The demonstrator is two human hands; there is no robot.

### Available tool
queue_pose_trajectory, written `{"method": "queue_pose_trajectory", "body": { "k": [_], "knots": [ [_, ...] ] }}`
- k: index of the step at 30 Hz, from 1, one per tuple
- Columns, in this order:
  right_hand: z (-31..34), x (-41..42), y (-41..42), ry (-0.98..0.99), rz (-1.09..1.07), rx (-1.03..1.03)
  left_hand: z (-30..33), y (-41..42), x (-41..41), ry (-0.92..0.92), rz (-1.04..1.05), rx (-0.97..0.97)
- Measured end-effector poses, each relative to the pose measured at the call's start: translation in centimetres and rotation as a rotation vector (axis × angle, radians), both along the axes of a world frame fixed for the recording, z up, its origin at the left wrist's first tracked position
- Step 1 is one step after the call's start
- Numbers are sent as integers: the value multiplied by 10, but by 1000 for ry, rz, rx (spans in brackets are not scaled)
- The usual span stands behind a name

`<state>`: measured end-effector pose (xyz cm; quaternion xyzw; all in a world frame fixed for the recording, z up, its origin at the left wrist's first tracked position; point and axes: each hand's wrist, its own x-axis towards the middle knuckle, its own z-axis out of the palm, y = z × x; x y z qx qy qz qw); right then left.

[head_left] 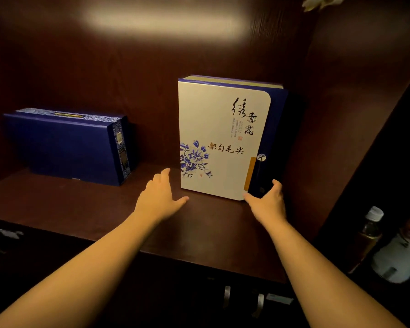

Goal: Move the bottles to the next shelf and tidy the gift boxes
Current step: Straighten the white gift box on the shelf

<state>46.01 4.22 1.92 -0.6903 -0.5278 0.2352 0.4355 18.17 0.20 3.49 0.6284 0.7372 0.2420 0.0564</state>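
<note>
Both hands, the left hand and right hand, spread open and empty at the upright white gift box; an uneven push could topple it.

Bare shelf lies open between blue box and white box.
</note>
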Motion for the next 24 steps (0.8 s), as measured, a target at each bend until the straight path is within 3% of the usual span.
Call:
{"method": "queue_pose_trajectory", "body": {
  "k": [5,12,18,24],
  "knots": [
    [7,2,34,21,-16,18,13,63,1,-138,-28,63],
    [-14,-7,61,29,-8,-110,-17,122,-5,-144,-99,-110],
    [-45,-24,72,122,-74,-138,-55,141,-7,-417,-223,-109],
    [-67,-40,77,88,-218,-124,-77,147,-3,-358,-201,-38]
  ]
}}
